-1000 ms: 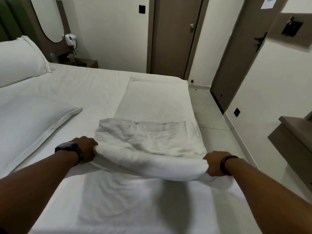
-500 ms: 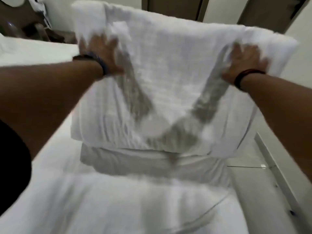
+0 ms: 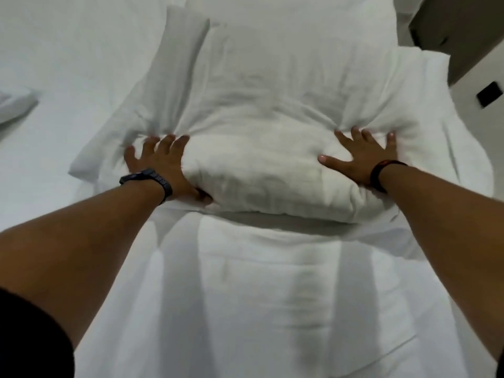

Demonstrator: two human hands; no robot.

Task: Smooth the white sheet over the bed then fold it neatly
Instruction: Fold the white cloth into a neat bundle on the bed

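Two layers at least of the white sheet (image 3: 261, 148) lie doubled on the bed (image 3: 54, 64), its puffy folded edge nearest the person and a long strip running on toward the viewer. The cloth looks light, soft and limp, likely to trap air and slide on itself, so it is best taken by the corners or pressed flat. The left hand (image 3: 158, 162) lies spread, palm down, thumb tucked under the fold; the right hand (image 3: 360, 156) is splayed flat on top. A pillow corner (image 3: 16, 105) sits well apart at left. The bed's right edge is near, with wall (image 3: 477, 64) beyond; open room lies left.
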